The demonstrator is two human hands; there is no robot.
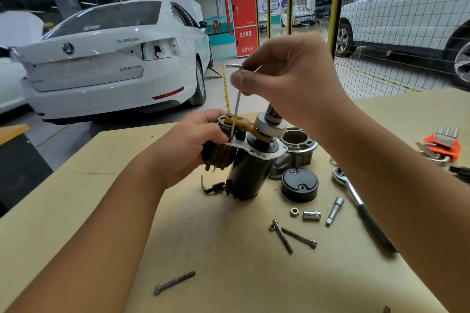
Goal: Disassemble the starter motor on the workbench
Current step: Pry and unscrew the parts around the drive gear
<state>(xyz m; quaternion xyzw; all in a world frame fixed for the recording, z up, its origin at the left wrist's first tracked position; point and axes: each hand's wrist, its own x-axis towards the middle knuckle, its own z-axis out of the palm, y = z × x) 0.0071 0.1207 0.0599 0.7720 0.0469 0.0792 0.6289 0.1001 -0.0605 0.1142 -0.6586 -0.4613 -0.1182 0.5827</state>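
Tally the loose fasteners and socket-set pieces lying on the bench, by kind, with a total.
Long bolts: 3
Nuts: 1
Sockets: 1
Extension bars: 1
Ratchet handles: 1
Total: 7

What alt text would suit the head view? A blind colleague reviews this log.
A person's right hand pinches a thin silver L-shaped hex key, its tip at the grey mounting plate of a black cylindrical starter motor steadied by the left hand on a tan workbench. Loose long bolts and a black round end cap lie nearby.
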